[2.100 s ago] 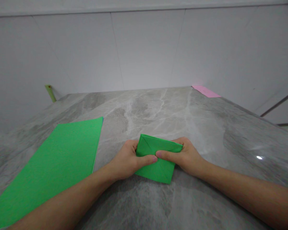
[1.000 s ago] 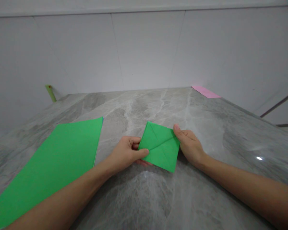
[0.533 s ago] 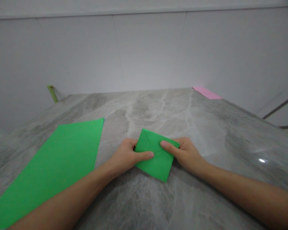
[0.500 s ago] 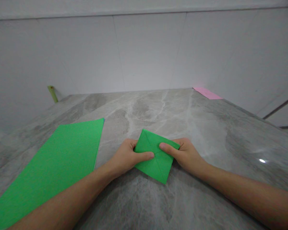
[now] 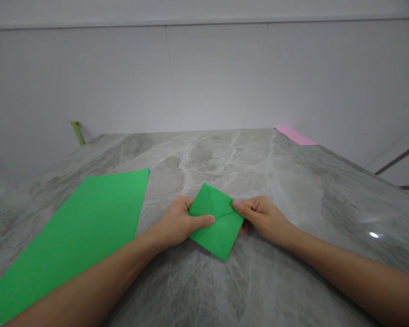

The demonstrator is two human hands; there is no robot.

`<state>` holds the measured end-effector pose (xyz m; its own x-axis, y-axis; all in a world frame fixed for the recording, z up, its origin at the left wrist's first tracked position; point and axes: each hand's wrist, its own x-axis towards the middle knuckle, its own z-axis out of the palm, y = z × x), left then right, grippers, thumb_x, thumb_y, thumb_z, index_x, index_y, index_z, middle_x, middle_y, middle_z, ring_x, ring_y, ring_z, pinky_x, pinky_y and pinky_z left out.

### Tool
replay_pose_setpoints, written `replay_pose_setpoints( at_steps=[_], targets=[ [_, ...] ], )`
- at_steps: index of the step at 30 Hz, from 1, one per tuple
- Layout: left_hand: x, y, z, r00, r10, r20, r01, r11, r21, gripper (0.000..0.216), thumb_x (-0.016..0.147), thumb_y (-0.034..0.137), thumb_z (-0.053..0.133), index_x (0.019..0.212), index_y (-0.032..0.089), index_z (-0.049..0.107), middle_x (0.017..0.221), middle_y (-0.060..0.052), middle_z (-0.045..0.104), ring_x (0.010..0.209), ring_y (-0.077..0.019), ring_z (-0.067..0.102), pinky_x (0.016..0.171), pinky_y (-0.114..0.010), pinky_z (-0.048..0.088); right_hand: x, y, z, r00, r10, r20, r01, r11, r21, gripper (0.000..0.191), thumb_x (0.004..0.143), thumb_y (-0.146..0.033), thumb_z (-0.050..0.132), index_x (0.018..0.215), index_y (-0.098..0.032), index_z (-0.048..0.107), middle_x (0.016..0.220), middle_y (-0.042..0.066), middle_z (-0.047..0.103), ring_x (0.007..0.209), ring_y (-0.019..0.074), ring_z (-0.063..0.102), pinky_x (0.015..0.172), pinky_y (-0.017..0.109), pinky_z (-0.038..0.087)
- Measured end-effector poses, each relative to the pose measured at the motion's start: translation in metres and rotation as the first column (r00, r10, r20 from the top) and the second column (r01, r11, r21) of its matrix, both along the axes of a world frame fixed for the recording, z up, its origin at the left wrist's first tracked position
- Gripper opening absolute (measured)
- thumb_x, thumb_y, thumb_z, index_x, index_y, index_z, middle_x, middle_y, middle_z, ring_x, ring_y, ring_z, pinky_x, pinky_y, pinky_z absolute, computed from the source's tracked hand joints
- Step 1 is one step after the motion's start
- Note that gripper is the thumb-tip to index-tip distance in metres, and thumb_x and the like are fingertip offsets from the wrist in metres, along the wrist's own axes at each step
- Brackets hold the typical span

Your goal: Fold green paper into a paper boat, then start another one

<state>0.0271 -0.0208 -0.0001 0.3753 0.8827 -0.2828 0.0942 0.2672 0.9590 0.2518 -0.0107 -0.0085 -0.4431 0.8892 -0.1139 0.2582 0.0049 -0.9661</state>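
Note:
A small folded green paper square (image 5: 216,222) with crossing creases lies tilted like a diamond on the grey marble table (image 5: 225,163). My left hand (image 5: 177,222) grips its left corner, thumb laid across the top and fingers curled under. My right hand (image 5: 262,217) pinches its right corner between thumb and fingers. Both hands are closed on the paper, which sits low over the tabletop.
A large flat green sheet (image 5: 78,231) lies on the table to the left of my left arm. A pink paper (image 5: 296,136) rests at the far right corner. A small green stick (image 5: 77,132) leans against the white wall at the far left.
The folded square has been turned so that a corner points toward me. My right thumb slid from the paper's middle out to its right corner. My left hand kept its grip.

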Motion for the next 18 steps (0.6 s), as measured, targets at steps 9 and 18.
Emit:
replay_pose_setpoints(
  at_steps=[9, 18],
  targets=[
    [-0.001, 0.01, -0.01, 0.974, 0.211, 0.087, -0.216, 0.974, 0.064, 0.036, 0.064, 0.035, 0.085, 0.09, 0.014, 0.073, 0.081, -0.006, 0.075, 0.069, -0.0189, 0.068, 0.064, -0.028, 0.053, 0.007, 0.003, -0.001, 1.0, -0.004, -0.014, 0.004, 1.0, -0.024, 0.072, 0.076, -0.082, 0.05, 0.057, -0.015, 0.068, 0.054, 0.009, 0.069, 0.045, 0.0128, 0.056, 0.05, 0.025, 0.047],
    [-0.002, 0.015, -0.016, 0.959, 0.212, 0.19, -0.222, 0.975, 0.028, 0.045, 0.063, 0.052, 0.085, 0.079, 0.011, 0.074, 0.07, -0.007, 0.073, 0.061, -0.0187, 0.066, 0.058, -0.027, 0.052, 0.005, 0.002, -0.001, 0.995, -0.091, 0.04, 0.094, 0.992, -0.078, 0.073, 0.07, -0.086, 0.05, 0.058, -0.016, 0.065, 0.048, 0.007, 0.066, 0.042, 0.0136, 0.059, 0.045, 0.024, 0.045]
  ],
)
